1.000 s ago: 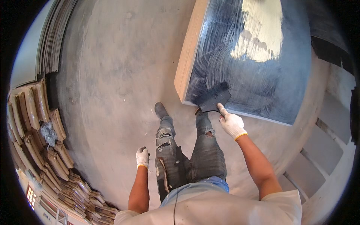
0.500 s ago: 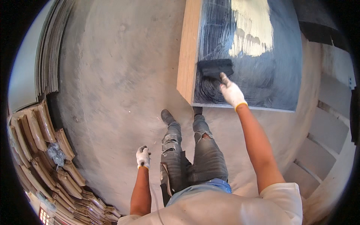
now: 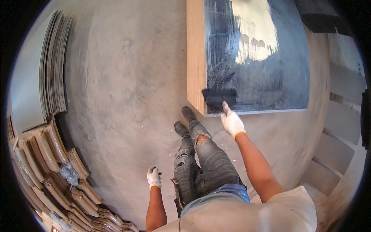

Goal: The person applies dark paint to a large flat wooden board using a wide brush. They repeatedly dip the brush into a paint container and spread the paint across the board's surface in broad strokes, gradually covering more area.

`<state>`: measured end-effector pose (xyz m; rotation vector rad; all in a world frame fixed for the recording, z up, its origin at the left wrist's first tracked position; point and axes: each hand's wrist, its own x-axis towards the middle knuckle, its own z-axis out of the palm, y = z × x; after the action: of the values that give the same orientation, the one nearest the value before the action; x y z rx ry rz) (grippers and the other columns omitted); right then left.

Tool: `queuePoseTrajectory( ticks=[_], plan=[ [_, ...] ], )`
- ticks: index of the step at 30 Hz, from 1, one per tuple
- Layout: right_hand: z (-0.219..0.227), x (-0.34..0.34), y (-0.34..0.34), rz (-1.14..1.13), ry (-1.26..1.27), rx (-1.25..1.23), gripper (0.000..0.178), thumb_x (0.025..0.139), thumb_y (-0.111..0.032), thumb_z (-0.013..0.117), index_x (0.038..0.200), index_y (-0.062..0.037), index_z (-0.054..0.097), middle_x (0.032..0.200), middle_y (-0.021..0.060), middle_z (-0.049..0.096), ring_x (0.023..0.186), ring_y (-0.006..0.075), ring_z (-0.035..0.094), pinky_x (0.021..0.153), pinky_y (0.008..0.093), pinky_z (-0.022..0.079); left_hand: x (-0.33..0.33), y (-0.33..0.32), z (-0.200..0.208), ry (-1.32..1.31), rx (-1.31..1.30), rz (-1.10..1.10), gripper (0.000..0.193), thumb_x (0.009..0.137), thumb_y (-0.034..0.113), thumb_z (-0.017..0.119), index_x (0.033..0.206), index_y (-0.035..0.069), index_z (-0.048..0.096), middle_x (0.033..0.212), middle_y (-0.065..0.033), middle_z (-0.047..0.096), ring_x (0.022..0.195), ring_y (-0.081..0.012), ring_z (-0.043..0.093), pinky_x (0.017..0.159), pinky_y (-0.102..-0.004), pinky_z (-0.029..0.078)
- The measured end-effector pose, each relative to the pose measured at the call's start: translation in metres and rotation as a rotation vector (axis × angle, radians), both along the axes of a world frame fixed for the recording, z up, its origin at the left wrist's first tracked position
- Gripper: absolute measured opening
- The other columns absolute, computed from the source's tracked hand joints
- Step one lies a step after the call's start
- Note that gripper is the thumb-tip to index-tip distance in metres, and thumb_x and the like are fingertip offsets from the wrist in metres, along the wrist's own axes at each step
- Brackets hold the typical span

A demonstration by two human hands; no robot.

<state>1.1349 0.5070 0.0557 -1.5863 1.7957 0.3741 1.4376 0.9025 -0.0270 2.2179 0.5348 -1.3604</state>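
Note:
My right hand (image 3: 232, 121), in a white knit glove with a yellow cuff, grips a wide black brush (image 3: 219, 98). The bristles lie on the near left corner of a board (image 3: 290, 83), the top of a stack. Wet, dark streaked coating covers most of the board's left and near parts. A cream-coloured patch (image 3: 253, 19) with ragged edges shows toward the far side. My left hand (image 3: 154, 177), gloved with darkened fingertips, hangs low beside my left leg. Its fingers are curled, with nothing visible in them.
Pale wood edges (image 3: 196, 58) of the stack face left. Grey sheets (image 3: 54, 69) stand stacked at the far left, with brown wrapped bundles (image 3: 50, 154) and crumpled clear plastic (image 3: 68, 173) nearer. Grey panels (image 3: 340, 127) line the right side. My feet (image 3: 181, 125) are just before the stack's near corner.
My right hand has drawn the brush toward me, down to the board's near left corner. My feet have shifted relative to the stack, and my left hand remains low.

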Motion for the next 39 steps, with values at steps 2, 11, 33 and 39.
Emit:
queuePoseTrajectory(
  ticks=[2, 11, 33, 39],
  plan=[
    [-0.014, 0.016, -0.059, -0.015, -0.019, -0.046, 0.062, 0.096, -0.026, 0.047, 0.156, -0.0121, 0.038, 0.129, 0.0315, 0.061, 0.122, 0.0442, 0.059, 0.107, 0.05, 0.045, 0.014, -0.013, 0.003, -0.011, 0.015, -0.038, 0.027, 0.093, 0.012, 0.06, 0.118, 0.005, 0.064, 0.099, -0.0071, 0.07, 0.065, -0.0184, 0.067, 0.044, -0.0304, 0.048],
    [-0.001, 0.044, -0.234, -0.349, -0.282, -0.102, 0.065, 0.091, -0.022, 0.047, 0.154, -0.0113, 0.042, 0.122, 0.0291, 0.067, 0.1, 0.041, 0.069, 0.091, 0.0471, 0.053, 0.116, -0.13, 0.009, -0.131, -0.172, -0.205, 0.023, 0.092, 0.011, 0.061, 0.115, 0.006, 0.065, 0.096, -0.006, 0.07, 0.065, -0.0193, 0.068, 0.04, -0.0307, 0.047],
    [-0.008, 0.05, -0.4, -0.664, -0.055, -0.137, 0.063, 0.094, -0.029, 0.043, 0.156, -0.018, 0.04, 0.137, 0.0254, 0.061, 0.125, 0.0416, 0.061, 0.107, 0.0499, 0.046, 0.293, -0.513, 0.066, -0.159, -0.322, -0.702, 0.029, 0.092, 0.013, 0.062, 0.12, 0.002, 0.064, 0.098, -0.0102, 0.07, 0.065, -0.023, 0.07, 0.046, -0.0312, 0.047],
    [0.004, 0.13, -0.291, -0.722, -0.012, -0.073, 0.066, 0.096, -0.031, 0.047, 0.158, -0.0161, 0.034, 0.108, 0.0287, 0.071, 0.098, 0.0466, 0.069, 0.091, 0.0558, 0.052, 0.328, -0.618, 0.1, -0.212, -0.218, -0.763, 0.032, 0.089, 0.014, 0.062, 0.119, 0.002, 0.065, 0.095, -0.0101, 0.07, 0.065, -0.022, 0.07, 0.046, -0.0333, 0.047]
  ],
)
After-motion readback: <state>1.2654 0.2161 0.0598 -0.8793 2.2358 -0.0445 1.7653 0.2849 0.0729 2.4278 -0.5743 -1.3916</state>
